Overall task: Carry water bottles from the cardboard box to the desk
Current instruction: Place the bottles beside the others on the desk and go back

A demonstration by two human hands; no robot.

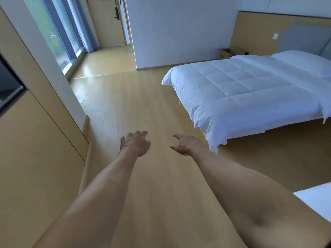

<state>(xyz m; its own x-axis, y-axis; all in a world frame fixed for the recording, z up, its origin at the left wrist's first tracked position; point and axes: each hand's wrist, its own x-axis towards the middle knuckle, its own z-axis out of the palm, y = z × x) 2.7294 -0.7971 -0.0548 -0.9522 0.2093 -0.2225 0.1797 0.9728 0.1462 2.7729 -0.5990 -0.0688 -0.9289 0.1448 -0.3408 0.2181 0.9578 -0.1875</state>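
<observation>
Both arms reach out over the wood floor [143,104]. The left hand [136,143] and the right hand [188,144] are empty, with the grip of each spread loose and holding nothing. I think the hands are free because the person is walking to fetch a bottle. No bottle shows. A brown box [226,53] sits far off by the wall, past the bed [241,93]; it may be the one.
</observation>
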